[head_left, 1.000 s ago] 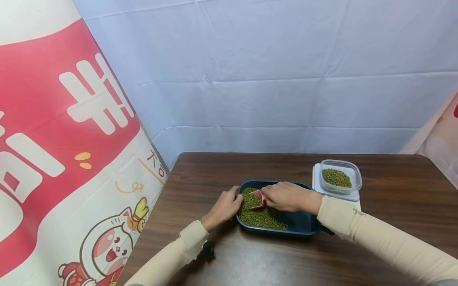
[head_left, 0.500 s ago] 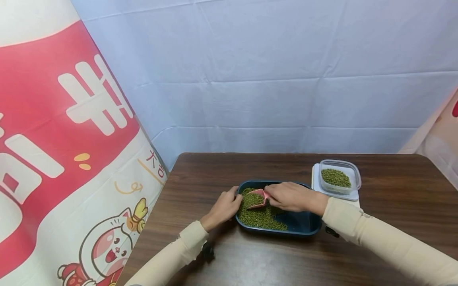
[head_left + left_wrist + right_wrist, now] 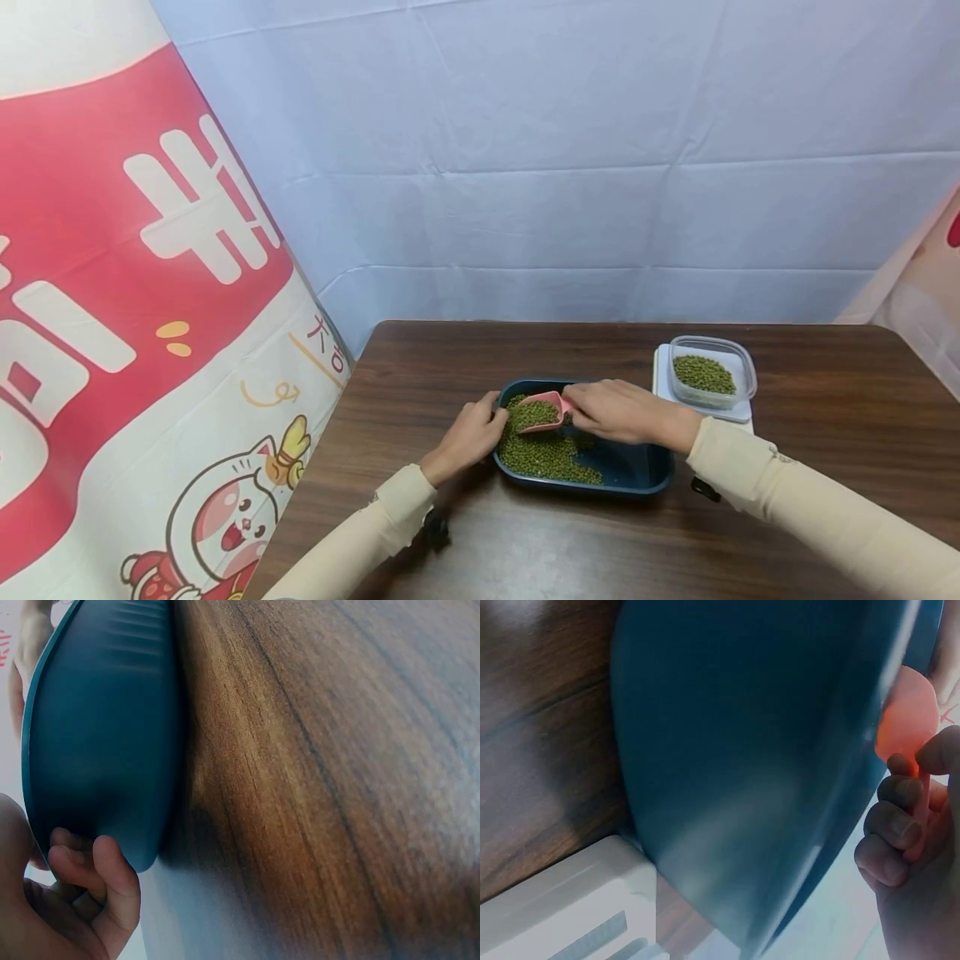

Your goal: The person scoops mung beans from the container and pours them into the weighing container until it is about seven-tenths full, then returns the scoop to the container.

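A dark blue tray [image 3: 639, 468] sits on the table, with green mung beans [image 3: 551, 461] heaped in its left part. My left hand [image 3: 470, 433] grips the left end of this tray; in the left wrist view, the fingers [image 3: 116, 877] curl against the outside of the wall just under the rim. Over the beans, my right hand [image 3: 626, 412] holds a pink scoop [image 3: 542, 413] loaded with beans. From the right wrist view, its fingers wrap round the slim handle [image 3: 921, 825], and the scoop's underside shows above the tray rim.
Behind and right of the tray stands a white kitchen scale [image 3: 662, 379], bearing a clear plastic container [image 3: 746, 367] with some mung beans [image 3: 703, 372] inside. The brown wooden table [image 3: 442, 354] ends at a pale cloth backdrop [image 3: 525, 217]. A printed banner [image 3: 135, 333] hangs at the left.
My right hand has drawn the scoop rightward and up out of the bean heap, and more of the scoop's load now shows. The left hand stays at the tray's end.
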`<state>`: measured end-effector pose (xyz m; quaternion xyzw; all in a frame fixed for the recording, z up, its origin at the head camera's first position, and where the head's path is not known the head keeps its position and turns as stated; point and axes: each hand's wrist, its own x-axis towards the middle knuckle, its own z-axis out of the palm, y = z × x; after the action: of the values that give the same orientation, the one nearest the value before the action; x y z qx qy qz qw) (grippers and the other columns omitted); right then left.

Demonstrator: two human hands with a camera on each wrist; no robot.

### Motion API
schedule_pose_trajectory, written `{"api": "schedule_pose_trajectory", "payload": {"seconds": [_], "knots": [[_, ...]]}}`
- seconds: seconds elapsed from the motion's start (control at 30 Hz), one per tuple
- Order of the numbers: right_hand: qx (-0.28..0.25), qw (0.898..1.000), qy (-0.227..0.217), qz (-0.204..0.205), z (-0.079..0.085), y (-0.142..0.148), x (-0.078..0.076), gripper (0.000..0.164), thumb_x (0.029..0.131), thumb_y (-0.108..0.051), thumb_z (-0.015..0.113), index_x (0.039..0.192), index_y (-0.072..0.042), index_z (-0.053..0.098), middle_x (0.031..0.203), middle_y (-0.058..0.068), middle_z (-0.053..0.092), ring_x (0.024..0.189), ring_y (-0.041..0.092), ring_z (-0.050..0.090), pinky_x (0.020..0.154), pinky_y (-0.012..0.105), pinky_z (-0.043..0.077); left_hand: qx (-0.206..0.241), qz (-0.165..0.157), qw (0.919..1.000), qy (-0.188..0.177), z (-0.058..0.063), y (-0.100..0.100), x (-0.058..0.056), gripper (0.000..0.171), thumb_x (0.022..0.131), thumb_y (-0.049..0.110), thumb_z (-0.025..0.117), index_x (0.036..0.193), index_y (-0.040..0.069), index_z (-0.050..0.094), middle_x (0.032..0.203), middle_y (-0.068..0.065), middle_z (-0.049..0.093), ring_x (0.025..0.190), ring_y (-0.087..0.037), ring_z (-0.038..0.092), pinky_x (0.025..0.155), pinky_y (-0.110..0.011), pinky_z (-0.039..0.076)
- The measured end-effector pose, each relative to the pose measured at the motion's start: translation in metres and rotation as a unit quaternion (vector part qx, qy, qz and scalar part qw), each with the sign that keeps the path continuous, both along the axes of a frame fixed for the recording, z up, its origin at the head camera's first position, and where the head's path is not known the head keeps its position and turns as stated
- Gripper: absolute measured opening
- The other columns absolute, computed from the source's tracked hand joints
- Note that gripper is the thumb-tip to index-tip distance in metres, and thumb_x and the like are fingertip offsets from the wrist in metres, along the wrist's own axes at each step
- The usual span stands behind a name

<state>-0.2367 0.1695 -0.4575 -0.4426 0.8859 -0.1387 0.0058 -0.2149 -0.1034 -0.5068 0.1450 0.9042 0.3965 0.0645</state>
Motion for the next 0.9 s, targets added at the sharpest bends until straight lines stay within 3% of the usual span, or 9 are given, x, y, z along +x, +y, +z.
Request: {"api": "schedule_pose_trajectory", "payload": {"seconds": [0.4,0.9], "knots": [[-0.018,1.0,0.017,-0.009,0.002,0.01,0.002,0.014,0.099,-0.026,0.047,0.086,-0.029,0.045,0.067,-0.012,0.042,0.052,0.003,0.041,0.045,0.02,0.034,-0.002,-0.002,1.0,-0.006,-0.001,0.0,0.0,0.051,0.105,0.029,0.034,0.15,0.006,0.032,0.044,-0.002,0.048,0.029,-0.02,0.046,0.03,-0.032,0.047],[-0.041,0.999,0.033,-0.013,0.009,0.021,0.003,0.014,0.096,-0.02,0.049,0.085,-0.027,0.043,0.067,-0.011,0.037,0.052,0.004,0.038,0.046,0.02,0.031,0.004,0.001,1.0,0.004,0.001,0.001,0.001,0.046,0.103,0.025,0.038,0.145,0.009,0.039,0.052,-0.004,0.055,0.032,-0.021,0.051,0.029,-0.031,0.047]]}}
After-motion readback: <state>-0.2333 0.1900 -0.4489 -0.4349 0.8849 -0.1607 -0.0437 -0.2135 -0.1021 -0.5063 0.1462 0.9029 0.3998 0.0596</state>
